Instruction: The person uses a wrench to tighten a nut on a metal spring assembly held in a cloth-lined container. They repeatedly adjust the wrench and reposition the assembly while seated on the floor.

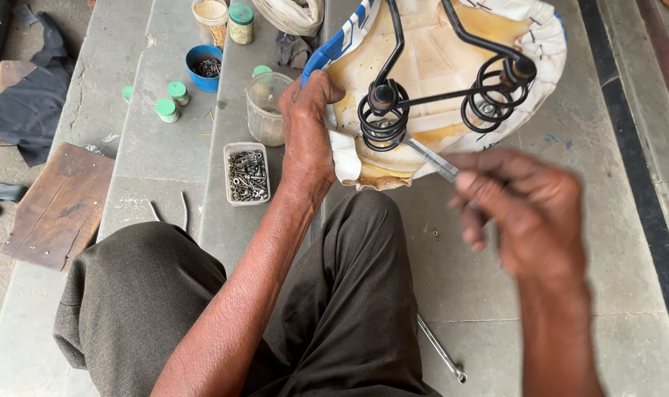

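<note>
fingers of our left hand [306, 132] curl tight around the edge of the upturned bicycle saddle with its cream and tan underside, white and blue cover and black coil springs [430, 66], thumb pressed on the rim, while the fingers of our right hand [529, 213] pinch narrow around the flat silver metal wrench [431, 158], though the motion blur keeps us from telling exactly how each finger sits. we hold the saddle upside down just beyond our knees, propped over the grey stone steps [165, 147], and the wrench tip reaches in beside the near black coil spring [382, 117]. we judge the main risk is the wrench slipping off whatever it bears on under the coil, because the grip on it is light and far back on the handle; a slip could drive our knuckles into the wire frame or scrape the torn cover edge. the saddle could also twist out of our left hand, as only one side is clamped. our left forearm runs straight up from the lap, wrist bent slightly inward; our right forearm comes in from the lower right, wrist cocked toward the saddle. nearby on the steps sit a white rectangular tray of screws and bolts [247, 175], a clear plastic jar [267, 110] and a second silver wrench [442, 353] by our leg.
</note>
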